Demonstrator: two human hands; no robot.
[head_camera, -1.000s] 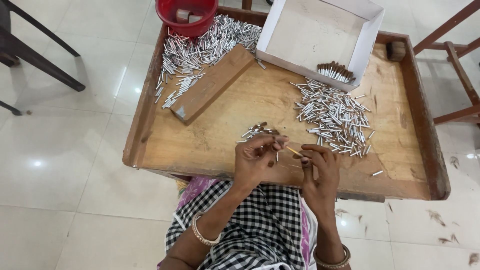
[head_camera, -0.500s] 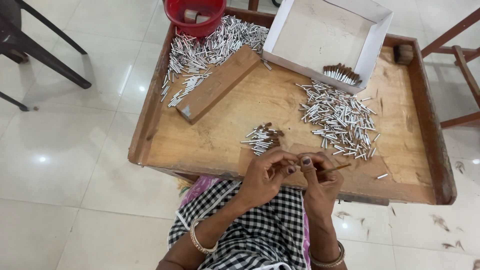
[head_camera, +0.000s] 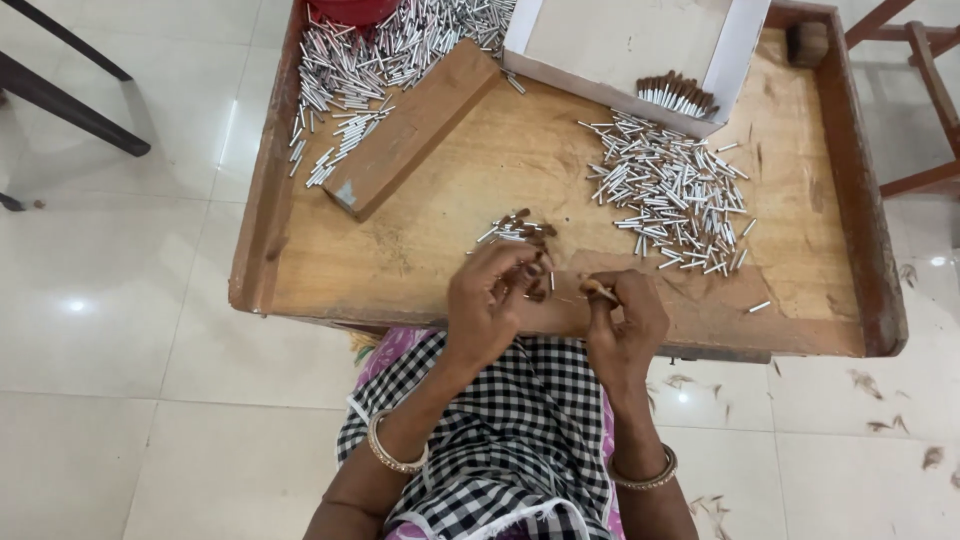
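Wooden tray (head_camera: 300, 230) bears loose silver tubes (head_camera: 670, 190); right hand (head_camera: 622, 322) pinches a thin stick (head_camera: 600, 290), left hand (head_camera: 490, 300) closes on small brown-tipped pieces (head_camera: 535, 285).

an open white cardboard box (head_camera: 620, 40), shallow and rectangular, sits at the far edge of the wooden bench (head_camera: 480, 170), holding a small row of brown-tipped sticks (head_camera: 675, 92) in its near corner.
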